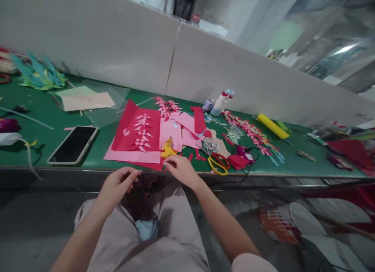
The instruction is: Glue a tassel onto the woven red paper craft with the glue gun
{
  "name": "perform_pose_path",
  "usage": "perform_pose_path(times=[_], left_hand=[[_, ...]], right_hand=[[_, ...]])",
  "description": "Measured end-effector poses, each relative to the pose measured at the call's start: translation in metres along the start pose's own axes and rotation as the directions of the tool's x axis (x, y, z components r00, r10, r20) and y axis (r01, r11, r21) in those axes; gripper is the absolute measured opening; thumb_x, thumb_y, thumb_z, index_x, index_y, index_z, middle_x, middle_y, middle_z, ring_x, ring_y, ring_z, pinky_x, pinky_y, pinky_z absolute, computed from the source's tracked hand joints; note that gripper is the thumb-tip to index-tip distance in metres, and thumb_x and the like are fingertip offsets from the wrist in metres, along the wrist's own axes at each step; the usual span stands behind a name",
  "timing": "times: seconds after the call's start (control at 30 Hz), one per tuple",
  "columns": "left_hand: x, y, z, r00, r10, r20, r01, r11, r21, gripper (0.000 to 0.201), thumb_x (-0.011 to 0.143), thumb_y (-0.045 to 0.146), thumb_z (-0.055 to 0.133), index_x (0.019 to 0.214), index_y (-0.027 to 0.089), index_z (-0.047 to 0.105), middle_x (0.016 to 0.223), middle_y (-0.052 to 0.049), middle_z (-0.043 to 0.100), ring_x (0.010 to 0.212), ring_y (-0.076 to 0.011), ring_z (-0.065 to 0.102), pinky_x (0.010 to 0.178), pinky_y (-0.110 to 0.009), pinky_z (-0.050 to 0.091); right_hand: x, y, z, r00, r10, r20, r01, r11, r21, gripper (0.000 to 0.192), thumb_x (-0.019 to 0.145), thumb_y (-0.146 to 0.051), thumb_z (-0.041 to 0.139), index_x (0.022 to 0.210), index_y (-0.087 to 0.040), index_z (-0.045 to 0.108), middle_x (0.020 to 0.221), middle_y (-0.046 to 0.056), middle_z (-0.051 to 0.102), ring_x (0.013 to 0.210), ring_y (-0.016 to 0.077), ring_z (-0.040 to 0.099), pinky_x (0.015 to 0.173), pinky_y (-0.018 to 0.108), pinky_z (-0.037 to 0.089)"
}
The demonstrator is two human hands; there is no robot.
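Observation:
My left hand (121, 184) is closed just off the table's front edge, thumb and forefinger pinching a tiny pale thing too small to name. At the edge, my right hand (182, 170) has its fingers pressed together; whatever they hold is hidden. Just beyond those fingertips lies a small yellow object (168, 148) with a dark pointed tip, on pink paper. Left of it, a red sheet (123, 127) carries a chain of folded pink-and-white paper pieces (142, 133). More pink sheets (190, 137) lie to the right, among small red scraps.
A phone (73, 145) lies left on the green table (35, 145). Scissors (218, 164), a purple glue gun (244, 154), a white bottle (222, 103) and folded-paper chains (252, 132) are to the right. A grey partition (117, 45) stands behind.

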State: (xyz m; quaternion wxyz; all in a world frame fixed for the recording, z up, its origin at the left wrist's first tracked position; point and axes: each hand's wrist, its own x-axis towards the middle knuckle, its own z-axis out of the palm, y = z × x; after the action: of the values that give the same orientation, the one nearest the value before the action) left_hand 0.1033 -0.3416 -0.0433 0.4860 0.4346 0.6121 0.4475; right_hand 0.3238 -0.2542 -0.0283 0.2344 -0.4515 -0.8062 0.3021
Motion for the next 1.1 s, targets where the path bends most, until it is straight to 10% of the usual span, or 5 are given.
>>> perform_pose_path(times=[0.17,0.57,0.87,1.1], left_hand=[[0.009,0.003,0.01,0.998,-0.039,0.041,0.043,0.995,-0.089,0.046,0.065,0.059,0.073,0.079,0.015,0.065,0.066,0.0,0.061,0.046,-0.0043,0.038,0.043,-0.018,0.026],[0.006,0.024,0.029,0.998,0.029,0.047,-0.03,0.999,0.014,0.041,0.063,0.054,0.077,0.074,0.016,0.068,0.061,0.0,0.06,0.051,-0.0076,0.046,0.046,-0.018,0.035],[0.004,0.021,0.032,0.997,0.01,0.074,0.0,0.992,-0.123,0.035,0.061,0.047,0.081,0.076,0.017,0.07,0.071,-0.003,0.067,0.064,-0.0112,0.055,0.056,-0.019,0.042],[0.002,0.025,0.036,0.998,-0.029,0.058,0.042,0.968,-0.248,0.038,0.063,0.049,0.078,0.073,0.015,0.066,0.061,0.002,0.058,0.044,-0.0019,0.033,0.041,-0.017,0.021]], right_hand=[[-0.013,0.012,-0.012,0.961,0.141,-0.238,-0.145,0.989,-0.001,0.014,0.085,-0.028,0.061,0.083,-0.019,0.072,0.079,0.005,0.069,0.067,0.016,0.057,0.069,0.028,0.042],[-0.007,-0.033,-0.001,0.996,0.057,0.062,-0.079,0.882,0.465,0.023,0.08,-0.036,0.07,0.088,-0.015,0.076,0.084,0.004,0.073,0.076,0.0155,0.064,0.069,0.024,0.047],[-0.009,-0.029,0.0,0.999,0.045,0.024,-0.051,0.849,0.526,0.012,0.074,-0.026,0.073,0.081,-0.018,0.078,0.078,0.004,0.072,0.07,0.015,0.064,0.067,0.026,0.05],[-0.01,-0.033,-0.001,1.0,0.029,-0.011,-0.017,0.826,0.563,0.013,0.07,-0.027,0.077,0.081,-0.019,0.079,0.082,0.005,0.073,0.076,0.0169,0.066,0.071,0.027,0.051]])
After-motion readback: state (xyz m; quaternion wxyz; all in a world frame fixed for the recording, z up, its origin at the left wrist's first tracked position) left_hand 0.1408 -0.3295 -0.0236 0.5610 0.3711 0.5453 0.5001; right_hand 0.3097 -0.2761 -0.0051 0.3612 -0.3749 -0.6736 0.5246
